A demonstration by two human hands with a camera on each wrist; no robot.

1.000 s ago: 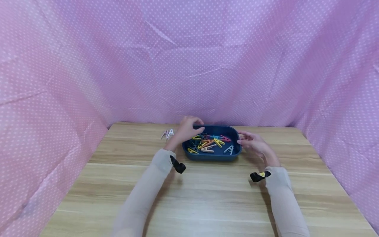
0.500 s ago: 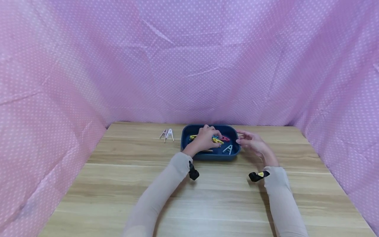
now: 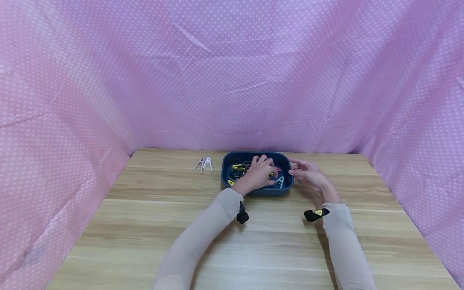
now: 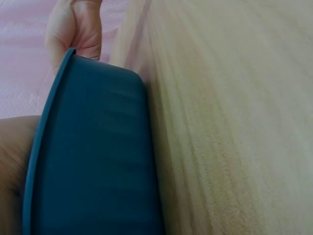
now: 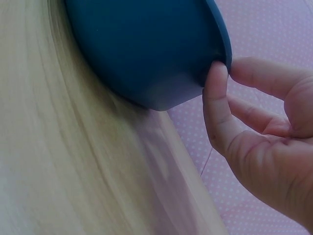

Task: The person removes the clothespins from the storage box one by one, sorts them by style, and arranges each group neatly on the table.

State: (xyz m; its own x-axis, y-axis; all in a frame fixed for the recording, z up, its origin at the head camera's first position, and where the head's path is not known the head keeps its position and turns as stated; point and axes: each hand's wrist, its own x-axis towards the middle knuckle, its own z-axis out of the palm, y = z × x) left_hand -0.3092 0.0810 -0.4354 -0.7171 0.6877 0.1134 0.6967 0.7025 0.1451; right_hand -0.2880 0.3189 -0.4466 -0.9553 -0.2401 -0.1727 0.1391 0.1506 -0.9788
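Observation:
A dark blue plastic tray point(image 3: 268, 192) with raised walls stands toward the back of the table, holding several coloured clothespins. My left hand point(image 3: 259, 175) reaches down inside it, fingers spread and bent over the pins. Its thumb is close to a pale blue clothespin point(image 3: 280, 182); yellow shows between the fingers, and the hand covers part of the pile. In the left wrist view the tray's wall point(image 4: 98, 147) hides the fingertips. My right hand point(image 3: 309, 176) pinches the tray's right rim between thumb and fingers, plainly seen in the right wrist view point(image 5: 264, 127).
Two clothespins, a white one point(image 3: 207, 163) and a pinkish one point(image 3: 200, 163), stand on the wooden table point(image 3: 268, 241) left of the tray. Pink dotted cloth point(image 3: 232, 80) hangs behind the table and on both sides.
My left hand has moved from over the tray's left side rightward and down among the clothespins, toward the pale blue one. The right hand has stayed at the rim.

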